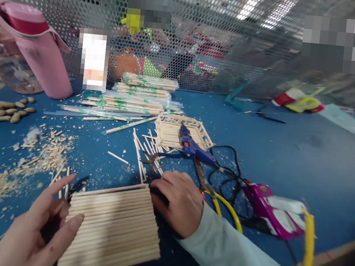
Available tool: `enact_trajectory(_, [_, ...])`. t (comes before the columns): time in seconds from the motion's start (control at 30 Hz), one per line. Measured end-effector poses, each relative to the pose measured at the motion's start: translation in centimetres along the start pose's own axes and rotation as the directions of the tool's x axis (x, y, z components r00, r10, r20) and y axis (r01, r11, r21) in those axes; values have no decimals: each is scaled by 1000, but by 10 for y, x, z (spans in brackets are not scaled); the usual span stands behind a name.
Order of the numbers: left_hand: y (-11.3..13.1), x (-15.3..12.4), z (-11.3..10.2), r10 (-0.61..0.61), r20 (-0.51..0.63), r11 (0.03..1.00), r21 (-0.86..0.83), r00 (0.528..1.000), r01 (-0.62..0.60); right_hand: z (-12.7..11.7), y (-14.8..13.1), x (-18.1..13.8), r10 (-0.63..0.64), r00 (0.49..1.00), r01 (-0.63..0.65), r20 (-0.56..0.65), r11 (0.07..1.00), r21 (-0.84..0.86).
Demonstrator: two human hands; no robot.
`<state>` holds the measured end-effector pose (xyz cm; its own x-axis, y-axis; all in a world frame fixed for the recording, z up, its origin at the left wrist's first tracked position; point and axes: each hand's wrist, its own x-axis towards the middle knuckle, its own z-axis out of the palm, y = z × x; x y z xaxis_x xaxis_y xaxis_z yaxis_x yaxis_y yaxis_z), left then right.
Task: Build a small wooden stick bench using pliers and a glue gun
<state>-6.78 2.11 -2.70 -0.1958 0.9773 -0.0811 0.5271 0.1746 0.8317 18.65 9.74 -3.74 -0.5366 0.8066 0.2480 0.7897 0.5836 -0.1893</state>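
A flat panel of glued wooden sticks (112,227) lies tilted in front of me, with one darker stick along its far edge. My left hand (39,224) grips the panel's left side, thumb on top, index finger stretched out past the edge. At the far right corner, my right hand (178,202) has its bent fingers against the panel's edge; its fingertips are partly hidden. Just beyond are loose thin sticks (146,151) and pliers (151,160). A blue glue gun (194,149) rests on a small stick-built tray (167,134).
Stick bundles in plastic (146,92) are stacked at the back. Peanuts (10,110), wood scraps (47,149) and a pink bottle (49,58) are on the left. Yellow-handled scissors (228,209), a black cable (235,172) and a purple-white object (273,211) lie right. Perforated metal stands behind.
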Motion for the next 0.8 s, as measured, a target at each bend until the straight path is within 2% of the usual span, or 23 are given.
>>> enact_trajectory(0.2, [12,-1,2,-211,103,959,-169,972,226,-6,-1,7,84,995,-85,-57,996,-16])
enact_trajectory(0.33, [12,0,-1,-303,196,907,-241,933,345,-2,1,13,-68,996,70,-56,996,46])
enact_trajectory(0.4, [7,1,-5,-298,251,898,-253,921,359,-2,1,16,-95,995,97,-28,994,49])
enact_trajectory(0.6, [-13,4,-11,-279,359,848,-343,891,404,-10,-4,21,-15,1000,15,-22,999,39])
enact_trajectory(0.8, [-8,1,-8,-288,323,834,-378,902,402,-5,-10,27,-3,996,3,89,1000,3])
